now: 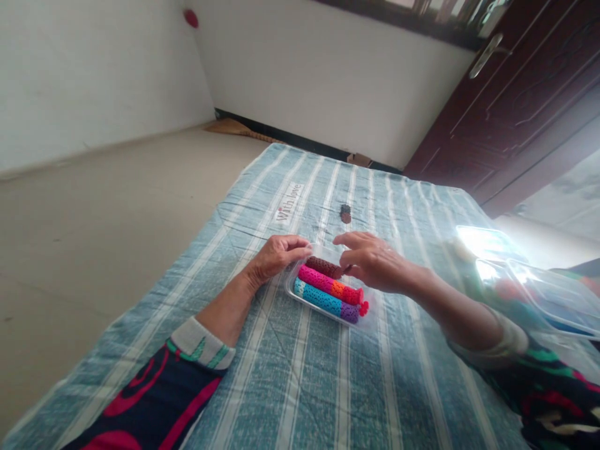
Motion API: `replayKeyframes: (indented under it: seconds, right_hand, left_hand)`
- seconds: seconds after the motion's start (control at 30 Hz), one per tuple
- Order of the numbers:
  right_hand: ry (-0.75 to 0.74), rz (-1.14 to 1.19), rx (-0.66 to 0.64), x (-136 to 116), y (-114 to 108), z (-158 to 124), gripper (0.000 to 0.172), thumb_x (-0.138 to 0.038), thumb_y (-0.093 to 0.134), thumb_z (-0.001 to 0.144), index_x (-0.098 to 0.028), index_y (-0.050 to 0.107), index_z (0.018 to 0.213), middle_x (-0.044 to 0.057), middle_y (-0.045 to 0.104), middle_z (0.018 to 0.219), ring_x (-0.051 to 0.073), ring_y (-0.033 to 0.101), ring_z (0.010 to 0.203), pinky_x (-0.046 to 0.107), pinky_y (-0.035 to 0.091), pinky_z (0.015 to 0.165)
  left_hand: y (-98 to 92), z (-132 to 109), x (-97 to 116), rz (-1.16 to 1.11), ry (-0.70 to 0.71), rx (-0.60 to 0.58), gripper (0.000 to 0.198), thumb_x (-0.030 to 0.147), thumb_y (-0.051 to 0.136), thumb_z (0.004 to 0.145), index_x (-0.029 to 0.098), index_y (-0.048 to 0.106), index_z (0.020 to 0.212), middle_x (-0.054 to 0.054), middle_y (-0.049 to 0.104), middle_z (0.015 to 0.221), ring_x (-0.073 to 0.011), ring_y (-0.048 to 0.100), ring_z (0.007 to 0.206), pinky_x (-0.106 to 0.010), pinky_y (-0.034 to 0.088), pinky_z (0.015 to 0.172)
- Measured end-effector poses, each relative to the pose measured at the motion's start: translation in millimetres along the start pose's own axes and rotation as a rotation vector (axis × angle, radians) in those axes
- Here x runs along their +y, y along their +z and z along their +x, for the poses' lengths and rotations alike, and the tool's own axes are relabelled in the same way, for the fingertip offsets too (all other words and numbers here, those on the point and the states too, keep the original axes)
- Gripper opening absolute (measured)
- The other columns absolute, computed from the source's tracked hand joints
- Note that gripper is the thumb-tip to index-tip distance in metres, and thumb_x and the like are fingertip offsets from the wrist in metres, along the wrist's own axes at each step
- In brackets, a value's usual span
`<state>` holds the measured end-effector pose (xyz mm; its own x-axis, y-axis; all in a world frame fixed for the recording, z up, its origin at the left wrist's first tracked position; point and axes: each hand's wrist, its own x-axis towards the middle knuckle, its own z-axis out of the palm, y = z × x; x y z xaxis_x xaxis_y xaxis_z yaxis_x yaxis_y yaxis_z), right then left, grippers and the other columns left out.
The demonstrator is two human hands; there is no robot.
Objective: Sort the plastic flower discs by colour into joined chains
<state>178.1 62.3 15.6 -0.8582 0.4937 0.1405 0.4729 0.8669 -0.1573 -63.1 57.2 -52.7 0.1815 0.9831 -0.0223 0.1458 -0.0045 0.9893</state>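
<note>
A clear plastic box (291, 292) lies on the striped cloth before me. In it, side by side, are rolls of small notched pieces: a brown one (323, 267), a pink-orange-red one (319, 279) and a blue-purple one (323, 301). My left hand (280, 255) pinches the box's far left corner between thumb and fingers. Over the far right side is my right hand (372, 259), index finger stretched out, thumb and other fingers closed at the right end of the brown roll. That end is hidden by the hand. Loose red pieces (364, 309) sit at the near right end.
A few dark brown pieces (345, 214) lie on the striped cloth (262, 387) beyond the box. To the right, blurred by glare, stand clear plastic containers (539, 294) with coloured contents. The table's left edge borders the floor (117, 206); a dark red door (506, 106) is behind.
</note>
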Motion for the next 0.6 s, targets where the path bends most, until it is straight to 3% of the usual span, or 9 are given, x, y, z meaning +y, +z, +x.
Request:
replayKeyframes:
  seconds: [0.13,0.33,0.6]
  right_hand:
    - [0.003,0.028,-0.081,1,6,0,0.015,-0.012,0.063,0.083,-0.022,0.074,0.084,0.009,0.058,0.13,0.024,0.053,0.119,0.04,0.045,0.094]
    - [0.005,-0.019,-0.099,5,21,4,0.011,-0.012,0.067,0.08,-0.02,0.073,0.08,0.011,0.052,0.136,0.029,0.045,0.128,0.042,0.044,0.096]
    - [0.042,-0.027,-0.12,15,28,3,0.011,-0.013,0.061,0.085,-0.018,0.071,0.086,0.011,0.056,0.129,0.025,0.055,0.114,0.035,0.048,0.087]
  left_hand:
    - [0.1,0,0,-0.015,0.002,0.003,0.033,0.04,0.073,0.066,0.014,0.074,0.085,-0.004,0.074,0.08,-0.0186,0.066,0.075,-0.031,0.05,0.076]
    - [-0.4,1,-1,-0.023,0.016,-0.002,0.031,0.038,0.073,0.066,0.014,0.074,0.085,-0.003,0.074,0.082,-0.018,0.065,0.076,-0.03,0.05,0.077]
    - [-0.2,1,1,0.004,0.025,-0.004,0.029,0.037,0.072,0.067,0.014,0.074,0.084,-0.003,0.073,0.081,-0.0172,0.064,0.076,-0.03,0.049,0.077]
